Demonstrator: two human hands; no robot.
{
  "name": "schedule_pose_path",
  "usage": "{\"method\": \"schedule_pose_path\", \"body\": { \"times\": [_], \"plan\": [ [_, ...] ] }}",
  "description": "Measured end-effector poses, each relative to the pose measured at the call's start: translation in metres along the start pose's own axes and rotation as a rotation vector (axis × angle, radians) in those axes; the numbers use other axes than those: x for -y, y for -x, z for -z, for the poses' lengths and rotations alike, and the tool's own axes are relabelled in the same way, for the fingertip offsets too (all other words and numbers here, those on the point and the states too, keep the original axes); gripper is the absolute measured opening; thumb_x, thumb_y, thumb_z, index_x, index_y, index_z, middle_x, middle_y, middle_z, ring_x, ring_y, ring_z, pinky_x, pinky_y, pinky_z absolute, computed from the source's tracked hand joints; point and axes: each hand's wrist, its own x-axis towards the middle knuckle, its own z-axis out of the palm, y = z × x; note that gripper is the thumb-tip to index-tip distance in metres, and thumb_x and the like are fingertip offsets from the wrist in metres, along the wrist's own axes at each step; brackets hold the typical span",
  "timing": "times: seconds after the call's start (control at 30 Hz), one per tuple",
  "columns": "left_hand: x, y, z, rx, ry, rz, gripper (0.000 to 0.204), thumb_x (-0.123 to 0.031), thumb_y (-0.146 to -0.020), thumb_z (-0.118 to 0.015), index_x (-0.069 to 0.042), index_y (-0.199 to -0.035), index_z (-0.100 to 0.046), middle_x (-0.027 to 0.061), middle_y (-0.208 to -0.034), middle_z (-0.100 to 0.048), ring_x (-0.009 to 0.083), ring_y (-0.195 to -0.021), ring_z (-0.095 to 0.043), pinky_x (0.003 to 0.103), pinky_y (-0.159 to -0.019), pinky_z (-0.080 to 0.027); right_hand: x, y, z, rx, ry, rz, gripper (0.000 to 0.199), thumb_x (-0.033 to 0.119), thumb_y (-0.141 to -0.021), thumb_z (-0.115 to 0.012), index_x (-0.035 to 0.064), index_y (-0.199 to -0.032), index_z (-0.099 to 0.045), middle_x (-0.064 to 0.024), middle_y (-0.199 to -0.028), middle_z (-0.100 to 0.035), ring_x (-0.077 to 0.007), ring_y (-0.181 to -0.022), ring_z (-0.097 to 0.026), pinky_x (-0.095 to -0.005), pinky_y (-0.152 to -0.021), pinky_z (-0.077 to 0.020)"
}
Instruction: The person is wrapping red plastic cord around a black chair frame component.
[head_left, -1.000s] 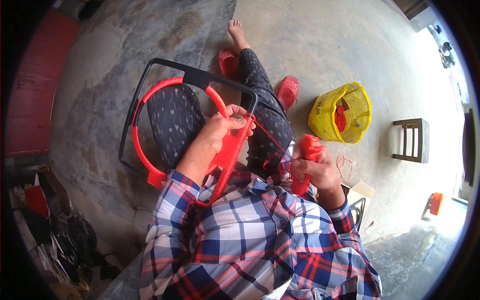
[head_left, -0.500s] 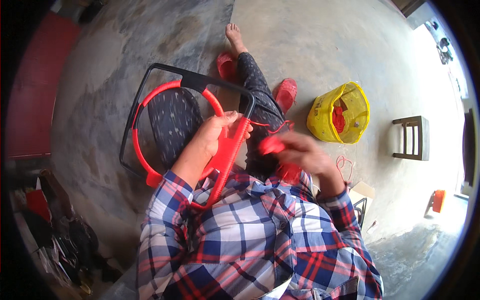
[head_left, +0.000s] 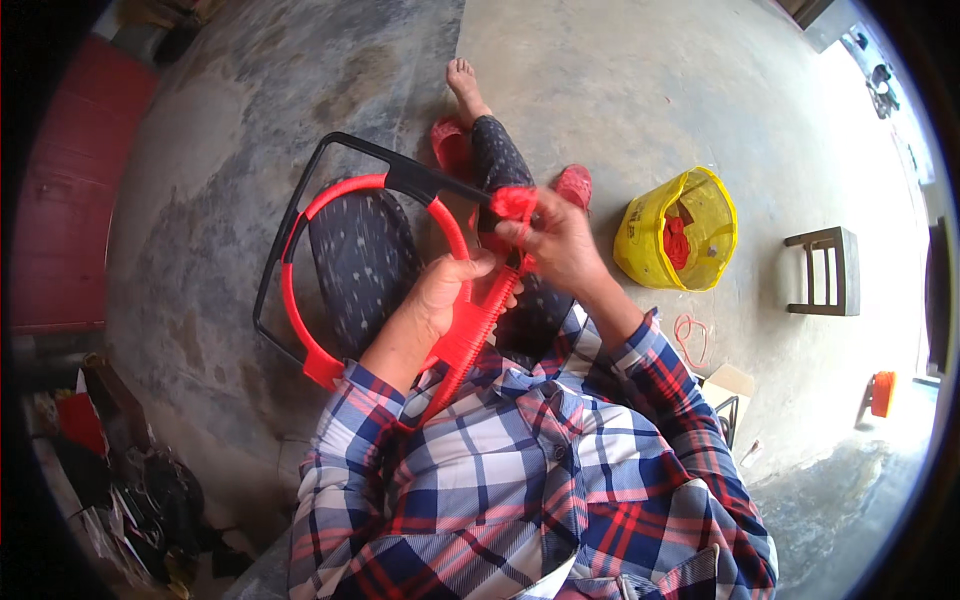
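A black frame point(head_left: 262, 285) with a ring inside it lies tilted over my lap. Red cord covers most of the ring point(head_left: 289, 300) and the frame's near right side point(head_left: 462, 345). My left hand point(head_left: 447, 290) grips that wrapped side, thumb on top. At the frame's right corner, my right hand point(head_left: 560, 240) is closed on a bundle of red cord point(head_left: 514, 203), holding it against the black bar. Some fingertips of my left hand are hidden beneath the frame.
A yellow bucket point(head_left: 630, 235) with red cord point(head_left: 676, 243) inside stands to the right, a small wooden stool point(head_left: 845, 270) beyond it. Red shoes point(head_left: 573, 186) lie near my bare foot point(head_left: 463, 80). Loose cord point(head_left: 690, 338) and a cardboard piece point(head_left: 728, 383) are at my right.
My right hand has brought the bundle of red cord up and left, from over my lap to the frame's corner. My left hand keeps its grip; the frame has shifted slightly.
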Motion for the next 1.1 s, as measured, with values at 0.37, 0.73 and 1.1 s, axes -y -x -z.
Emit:
{"method": "schedule_pose_path", "body": {
  "times": [0.37,0.73,1.1],
  "plan": [
    [-0.018,0.011,0.014,-0.074,0.060,-0.118,0.026,-0.024,-0.088,-0.057,0.000,-0.098,-0.064,0.0190,-0.088,-0.068,0.0275,-0.074,-0.066,0.037,-0.070,-0.054,0.024,0.080,0.094,0.013,0.019,-0.225,0.027,0.023,-0.079,-0.062,0.0027,-0.096,-0.059,-0.0054,-0.088,-0.061,-0.0219,-0.085,-0.060,-0.0378,-0.075,-0.0471],
    [-0.022,0.017,0.019,-0.086,0.136,-0.207,0.033,-0.021,-0.088,-0.052,-0.003,-0.116,-0.054,0.0209,-0.086,-0.065,0.0322,-0.073,-0.064,0.039,-0.069,-0.053,-0.090,0.237,0.173,-0.413,-0.578,-0.626,0.018,0.030,-0.093,-0.057,0.0146,-0.087,-0.049,0.0033,-0.055,-0.041,-0.0084,-0.040,-0.036,-0.0260,-0.043,-0.0357],
    [-0.019,0.010,0.021,-0.214,0.095,-0.134,0.026,-0.025,-0.088,-0.051,-0.005,-0.103,-0.059,0.0191,-0.091,-0.067,0.0295,-0.076,-0.065,0.040,-0.069,-0.052,-0.099,0.155,0.179,-0.704,-0.155,-0.584,0.021,0.030,-0.093,-0.053,0.0128,-0.105,-0.052,0.0028,-0.067,-0.047,-0.0082,-0.053,-0.045,-0.0242,-0.047,-0.0400]
  ]
}}
